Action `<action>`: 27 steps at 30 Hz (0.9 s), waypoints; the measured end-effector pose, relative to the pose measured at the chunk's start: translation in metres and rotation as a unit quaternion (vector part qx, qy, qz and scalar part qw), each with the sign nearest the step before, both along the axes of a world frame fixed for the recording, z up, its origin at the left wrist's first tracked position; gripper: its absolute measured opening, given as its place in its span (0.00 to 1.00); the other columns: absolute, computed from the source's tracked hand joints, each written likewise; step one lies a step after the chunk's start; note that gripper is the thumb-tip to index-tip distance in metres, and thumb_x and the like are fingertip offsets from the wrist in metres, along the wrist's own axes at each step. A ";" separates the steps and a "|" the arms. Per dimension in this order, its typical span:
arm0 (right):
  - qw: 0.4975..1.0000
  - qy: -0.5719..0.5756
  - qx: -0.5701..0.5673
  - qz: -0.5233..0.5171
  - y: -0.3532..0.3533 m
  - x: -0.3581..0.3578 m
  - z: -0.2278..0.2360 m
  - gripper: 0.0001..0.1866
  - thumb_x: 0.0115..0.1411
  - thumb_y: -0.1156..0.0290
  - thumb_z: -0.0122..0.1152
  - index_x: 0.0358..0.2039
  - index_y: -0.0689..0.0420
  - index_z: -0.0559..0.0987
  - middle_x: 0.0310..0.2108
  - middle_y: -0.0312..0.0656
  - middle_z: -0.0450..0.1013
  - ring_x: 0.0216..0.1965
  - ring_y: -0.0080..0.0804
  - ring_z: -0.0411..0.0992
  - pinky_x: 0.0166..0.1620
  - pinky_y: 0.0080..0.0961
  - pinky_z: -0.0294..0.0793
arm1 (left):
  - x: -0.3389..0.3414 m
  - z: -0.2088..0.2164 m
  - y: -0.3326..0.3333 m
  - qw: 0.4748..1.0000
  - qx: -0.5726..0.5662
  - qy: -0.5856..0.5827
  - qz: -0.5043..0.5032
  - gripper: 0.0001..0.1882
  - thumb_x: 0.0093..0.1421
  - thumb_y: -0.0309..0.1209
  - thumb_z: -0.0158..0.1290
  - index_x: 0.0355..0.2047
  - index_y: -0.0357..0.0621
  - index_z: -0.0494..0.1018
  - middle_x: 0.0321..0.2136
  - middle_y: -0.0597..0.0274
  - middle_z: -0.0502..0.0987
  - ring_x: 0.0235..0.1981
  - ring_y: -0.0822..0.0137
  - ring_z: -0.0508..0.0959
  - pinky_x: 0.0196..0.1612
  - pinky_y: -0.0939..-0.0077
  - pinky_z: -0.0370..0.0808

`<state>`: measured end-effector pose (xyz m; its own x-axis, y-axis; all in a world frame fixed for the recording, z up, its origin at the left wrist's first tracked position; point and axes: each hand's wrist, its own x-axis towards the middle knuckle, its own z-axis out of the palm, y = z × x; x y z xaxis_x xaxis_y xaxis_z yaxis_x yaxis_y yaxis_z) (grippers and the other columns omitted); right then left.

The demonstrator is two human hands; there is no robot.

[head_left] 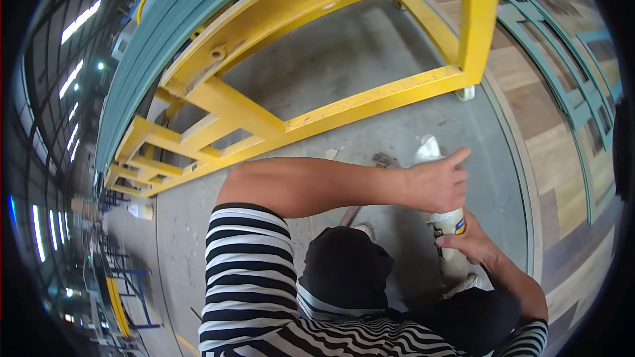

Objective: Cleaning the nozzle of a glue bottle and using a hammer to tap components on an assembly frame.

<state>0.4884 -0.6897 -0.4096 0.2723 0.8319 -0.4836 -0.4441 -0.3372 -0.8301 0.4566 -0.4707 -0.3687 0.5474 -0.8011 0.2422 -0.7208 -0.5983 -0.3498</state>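
My left hand (438,184) wraps round the upper part of a white bottle (448,215), with its index finger stretched out. Lower down, my right hand (471,238) grips the same bottle, beside its yellow and blue label. White material (428,148), maybe plastic or paper, sticks out past my left hand; whether it joins the bottle is hidden. Beneath my left forearm lies what looks like a hammer (351,214) on the grey floor, its middle covered by the arm.
A yellow metal frame cart (370,104) on casters stands ahead, carrying long teal profiles (155,46). To the right, teal frames (559,69) lie on a wood-patterned surface (537,139). A white container (140,211) sits on the floor at left, near blue stands (135,291).
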 end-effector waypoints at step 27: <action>0.970 0.192 0.042 0.146 0.083 -0.036 0.102 0.19 0.56 0.66 0.69 0.43 0.67 0.79 0.24 0.40 0.75 0.32 0.29 0.76 0.36 0.22 0.77 | -0.057 0.021 0.030 0.825 -0.459 -0.326 -0.043 0.08 0.51 0.40 0.56 0.17 0.58 0.73 0.19 0.79 0.73 0.27 0.71 0.76 0.46 0.52 0.70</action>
